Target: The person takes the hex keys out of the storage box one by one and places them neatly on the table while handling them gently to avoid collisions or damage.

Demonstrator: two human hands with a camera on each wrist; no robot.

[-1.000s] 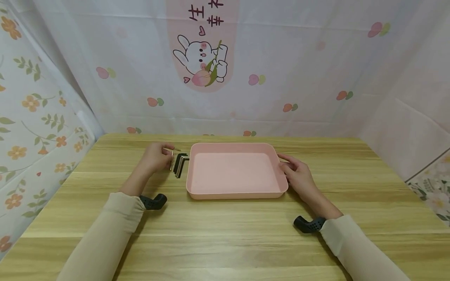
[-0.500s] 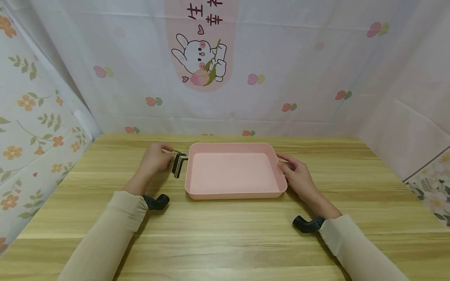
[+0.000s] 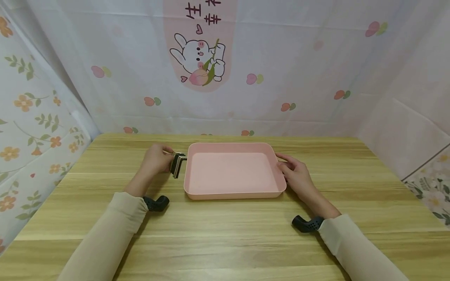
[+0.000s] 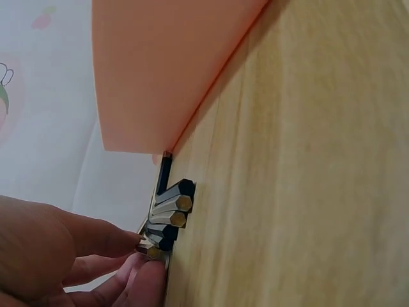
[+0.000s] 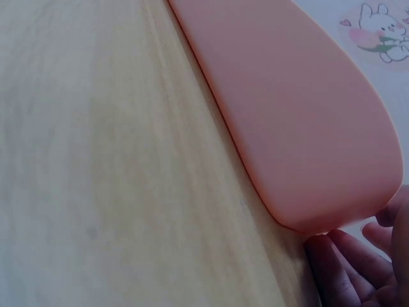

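Note:
My left hand (image 3: 155, 159) pinches a brass-coloured hex key (image 4: 152, 251) between thumb and fingers, at the left side of a row of hex keys (image 3: 177, 168). The row mixes black and brass-coloured L-shaped keys; they lie on the table side by side, short arms toward the tray. In the left wrist view, the end of a black hex key (image 4: 184, 187) tops the stack of hexagonal tips. A shallow pink tray (image 3: 232, 171) stands just right of the keys with nothing inside. Against the tray's right outer wall rests my right hand (image 3: 297, 173), fingers loosely bent and touching it.
The wood-grain table (image 3: 225, 238) spreads in front of the tray and to both sides. Behind it hangs a white printed curtain (image 3: 299, 58), and a floral curtain (image 3: 38, 128) closes the left side. Each wrist carries a black camera mount (image 3: 156, 203).
My left hand has brought the brass-coloured hex key rightward and down against the row. The right hand stays at the tray's wall. The whole head view has shifted slightly.

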